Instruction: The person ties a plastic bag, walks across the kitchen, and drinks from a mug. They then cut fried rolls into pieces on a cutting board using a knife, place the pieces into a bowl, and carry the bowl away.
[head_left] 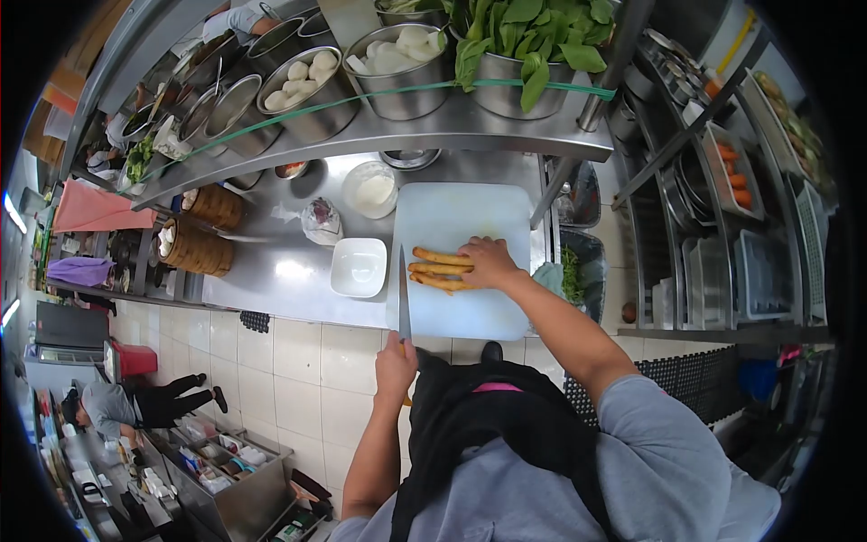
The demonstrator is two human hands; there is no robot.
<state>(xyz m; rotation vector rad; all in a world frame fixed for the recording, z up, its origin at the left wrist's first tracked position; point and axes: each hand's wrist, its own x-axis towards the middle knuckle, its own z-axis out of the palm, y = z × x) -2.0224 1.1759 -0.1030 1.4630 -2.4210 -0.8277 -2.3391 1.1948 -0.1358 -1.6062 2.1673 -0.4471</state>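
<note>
Several long golden-brown fried rolls (438, 269) lie side by side on a pale cutting board (462, 212). My right hand (490, 263) rests over their right ends, its fingers pressing on them. A long knife (404, 294) is in my left hand (396, 368), which is wrapped round its handle at the board's front left corner. The blade points away from me along the board's left edge, just left of the rolls and apart from them. Beside the board on the left stands a square white bowl (358, 267).
Behind the square bowl are a tub of white contents (370, 190) and a tied plastic bag (321, 221). Bamboo steamers (199, 248) stand at the left. A raised steel shelf (379, 135) holds metal pots. Bins stand right of the board. A co-worker (113, 411) is at lower left.
</note>
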